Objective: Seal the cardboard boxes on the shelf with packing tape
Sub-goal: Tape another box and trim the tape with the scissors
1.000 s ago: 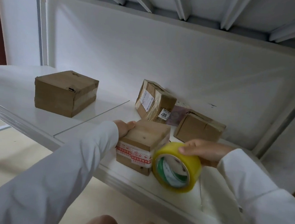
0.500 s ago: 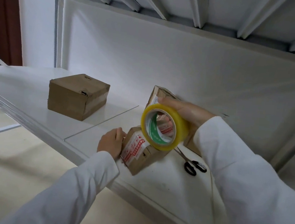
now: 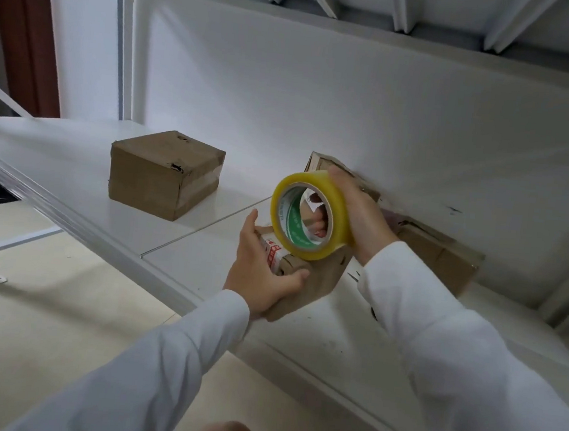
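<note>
A small cardboard box [image 3: 318, 283] with a red-and-white printed tape band is tilted near the front of the white shelf [image 3: 83, 177]. My left hand [image 3: 260, 275] grips its left end, thumb curled over the near face. A yellowish roll of packing tape [image 3: 310, 217] with a green-printed core hovers just above the box. My right hand [image 3: 359, 215] holds the roll, fingers through its core and thumb on the outer rim.
A larger taped brown box [image 3: 163, 173] sits to the left on the shelf. Two more cardboard boxes [image 3: 444, 257] lean against the back wall behind my right hand. An upper shelf hangs overhead. The shelf's front edge [image 3: 109, 238] runs diagonally.
The roll rose from the shelf surface to above the small box. My left hand turned and tilted the box and now grips it from the left. The scissors are now hidden behind my right sleeve.
</note>
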